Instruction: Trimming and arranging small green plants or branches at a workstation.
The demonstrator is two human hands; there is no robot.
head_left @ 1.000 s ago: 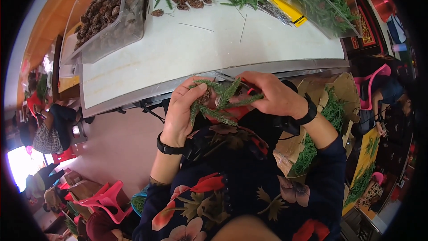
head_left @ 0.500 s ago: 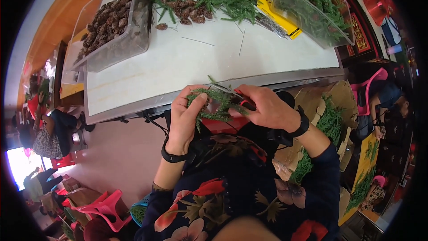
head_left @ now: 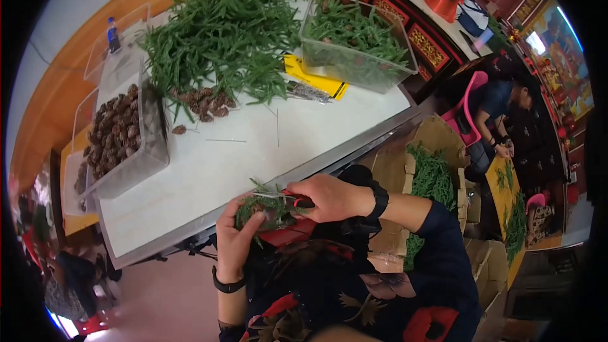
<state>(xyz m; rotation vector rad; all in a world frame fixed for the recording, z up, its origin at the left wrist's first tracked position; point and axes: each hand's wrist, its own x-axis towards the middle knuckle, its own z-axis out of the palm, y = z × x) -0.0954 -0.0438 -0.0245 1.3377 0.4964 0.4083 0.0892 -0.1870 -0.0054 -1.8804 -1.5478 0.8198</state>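
Observation:
My left hand (head_left: 233, 235) is closed round a green artificial pine sprig (head_left: 252, 205), its thumb pressed on the near side. A brownish bit shows by the thumb, too small to name. In my right hand (head_left: 334, 199) is a pair of scissors with red and black handles (head_left: 304, 202). Their grey blades lie across the top of the sprig, touching or very close to it; whether they are parted I cannot tell. Both hands are in front of the table's near edge, above my lap.
On the white table (head_left: 202, 180) lie a heap of green sprigs (head_left: 221, 31), loose pine cones (head_left: 206, 102) and wires (head_left: 278, 128). Clear bins hold pine cones (head_left: 117, 126) and sprigs (head_left: 358, 35). A cardboard box (head_left: 389, 168) stands right. Another person (head_left: 497, 114) sits far right.
My view has turned to the right and up, so the table and my hands sit lower and further left in the picture. Both hands keep their holds, scissors still at the sprig.

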